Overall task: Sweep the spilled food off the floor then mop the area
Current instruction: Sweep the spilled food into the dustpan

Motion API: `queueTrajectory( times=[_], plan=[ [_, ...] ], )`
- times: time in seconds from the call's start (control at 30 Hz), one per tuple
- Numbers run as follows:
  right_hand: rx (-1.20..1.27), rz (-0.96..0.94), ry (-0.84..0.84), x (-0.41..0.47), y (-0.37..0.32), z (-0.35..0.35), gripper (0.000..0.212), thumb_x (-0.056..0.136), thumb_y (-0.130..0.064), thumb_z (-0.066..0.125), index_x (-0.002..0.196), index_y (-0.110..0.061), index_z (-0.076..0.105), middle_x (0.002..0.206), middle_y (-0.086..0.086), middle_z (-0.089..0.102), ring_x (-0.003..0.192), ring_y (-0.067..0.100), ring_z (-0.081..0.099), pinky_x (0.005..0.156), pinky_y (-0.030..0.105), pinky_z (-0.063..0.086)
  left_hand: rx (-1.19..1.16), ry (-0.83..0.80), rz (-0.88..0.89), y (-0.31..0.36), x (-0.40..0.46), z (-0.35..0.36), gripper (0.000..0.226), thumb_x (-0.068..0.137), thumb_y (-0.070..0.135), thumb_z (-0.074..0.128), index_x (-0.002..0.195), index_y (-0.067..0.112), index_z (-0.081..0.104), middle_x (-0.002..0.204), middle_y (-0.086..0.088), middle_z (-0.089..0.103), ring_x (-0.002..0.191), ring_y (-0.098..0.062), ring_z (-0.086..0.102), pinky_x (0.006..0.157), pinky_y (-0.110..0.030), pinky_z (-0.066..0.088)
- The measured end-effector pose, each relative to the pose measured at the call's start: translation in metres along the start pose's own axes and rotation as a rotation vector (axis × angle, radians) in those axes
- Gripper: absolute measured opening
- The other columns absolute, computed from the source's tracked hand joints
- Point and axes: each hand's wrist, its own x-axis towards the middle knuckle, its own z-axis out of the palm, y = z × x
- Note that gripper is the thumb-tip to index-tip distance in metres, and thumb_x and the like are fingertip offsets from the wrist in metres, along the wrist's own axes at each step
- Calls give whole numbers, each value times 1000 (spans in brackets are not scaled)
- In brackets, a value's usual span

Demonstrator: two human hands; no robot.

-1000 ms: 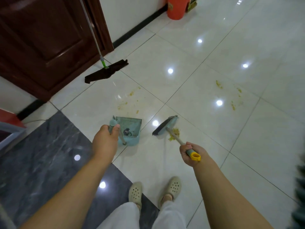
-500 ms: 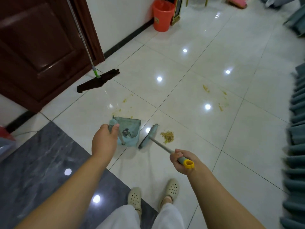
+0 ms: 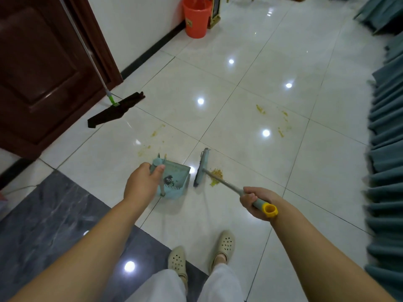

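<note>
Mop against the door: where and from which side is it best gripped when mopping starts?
Grip the mop by its bare pole, coming from the open floor side: the pole leans against the door, while the flat head lies low on the tiles.

Both arms outstretched — left hand (image 3: 141, 185), right hand (image 3: 255, 201) fingers curled, gripping.

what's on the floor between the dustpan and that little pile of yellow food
The broom head, standing on the floor between the dustpan and pile, in the head view.

bright indoor | ceiling-light glare spots on glossy floor (image 3: 250, 88) | soft shadows | edges curved, blurred
</note>
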Motion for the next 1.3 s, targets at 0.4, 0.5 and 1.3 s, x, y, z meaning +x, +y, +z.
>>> queueTrajectory(
  times=[0.4, 0.5, 1.3],
  plan=[
    [-359, -141, 211, 2, -82, 11, 14, 98, -10, 44, 85, -6, 42, 59, 1, 34, 24, 6, 35, 29, 7, 33, 137, -268, 15, 35, 19, 47, 38, 93, 48, 46, 81, 12, 50, 75, -5, 60, 56, -20, 51, 54, -32, 45],
    [-423, -133, 252, 7, -100, 9, 15, 98, -12, 45, 85, -5, 42, 62, 1, 34, 23, 7, 35, 29, 8, 33, 175, -306, 28, 42, 21, 60, 36, 94, 47, 45, 77, 15, 47, 74, -3, 60, 55, -20, 51, 55, -32, 45],
    [-1173, -129, 516, 71, -119, -21, 16, 94, -6, 48, 108, 2, 50, 71, 11, 46, 44, 16, 45, 41, 19, 42, 241, -274, 75, 68, 41, 104, 43, 94, 49, 41, 80, 10, 48, 82, -11, 64, 68, -24, 54, 60, -34, 41]
  ],
)
